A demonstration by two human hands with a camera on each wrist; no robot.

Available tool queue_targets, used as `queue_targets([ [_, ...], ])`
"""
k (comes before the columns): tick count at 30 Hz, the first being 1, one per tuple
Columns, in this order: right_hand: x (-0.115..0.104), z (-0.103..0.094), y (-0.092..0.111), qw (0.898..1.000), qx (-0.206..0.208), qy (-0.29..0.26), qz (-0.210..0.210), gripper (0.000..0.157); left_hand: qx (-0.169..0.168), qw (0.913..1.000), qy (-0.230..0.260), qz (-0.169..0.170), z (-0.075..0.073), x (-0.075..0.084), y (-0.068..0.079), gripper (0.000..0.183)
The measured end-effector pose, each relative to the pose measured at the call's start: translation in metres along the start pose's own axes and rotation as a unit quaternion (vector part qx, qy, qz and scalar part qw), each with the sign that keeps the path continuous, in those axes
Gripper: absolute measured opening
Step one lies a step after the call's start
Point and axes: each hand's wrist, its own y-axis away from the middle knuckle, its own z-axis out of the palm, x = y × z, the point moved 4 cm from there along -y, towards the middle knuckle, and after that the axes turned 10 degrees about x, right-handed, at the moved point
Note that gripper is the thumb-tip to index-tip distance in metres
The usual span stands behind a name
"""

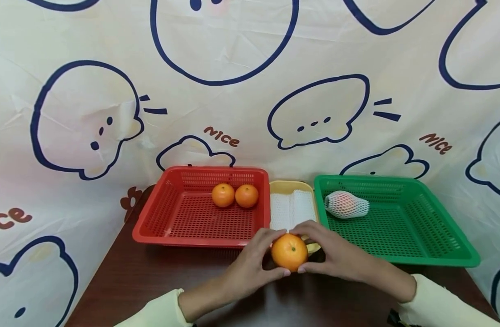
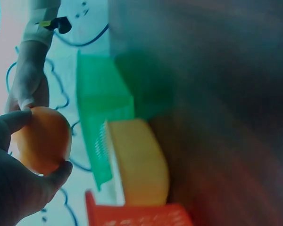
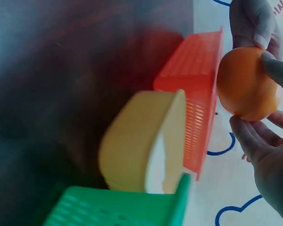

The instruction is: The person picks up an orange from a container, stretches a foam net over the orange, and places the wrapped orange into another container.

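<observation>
One orange (image 1: 289, 252) is gripped between my left hand (image 1: 247, 268) and right hand (image 1: 335, 254) in the head view, thumb and fingers of each curled round it. At twelve o'clock from it stands a yellow tray (image 1: 285, 187) with white netting (image 1: 291, 209); at ten o'clock, a red basket (image 1: 184, 213) with two more oranges (image 1: 235, 195) in its two-o'clock part; between two and three, a green basket (image 1: 413, 227) with a net-wrapped fruit (image 1: 346, 204) toward ten o'clock inside.

From my left wrist, the orange is near the nine-o'clock edge, my right hand at twelve from it, the tray at three, the red basket at four.

From my right wrist, my left hand touches the orange at twelve, my right at five; the tray and red basket lie toward eight.
</observation>
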Motion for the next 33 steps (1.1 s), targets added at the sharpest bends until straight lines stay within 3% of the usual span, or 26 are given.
queue_targets([
  [8,0.009,0.024,0.031,0.998,-0.013,0.053,0.011,0.059,-0.045,0.9989,0.016,0.000,0.023,-0.012,0.019,0.072],
  [12,0.016,0.039,0.040,0.999,0.001,0.053,0.003,0.059,-0.055,0.9984,-0.005,-0.015,0.030,-0.020,0.027,0.073],
  [19,0.029,0.059,0.047,0.999,0.022,0.031,-0.012,0.057,-0.079,0.9949,-0.005,-0.062,0.041,-0.040,0.036,0.075],
  [33,0.038,0.068,0.047,0.998,0.008,0.060,0.014,0.056,-0.087,0.9946,-0.011,-0.055,0.049,-0.054,0.038,0.076],
])
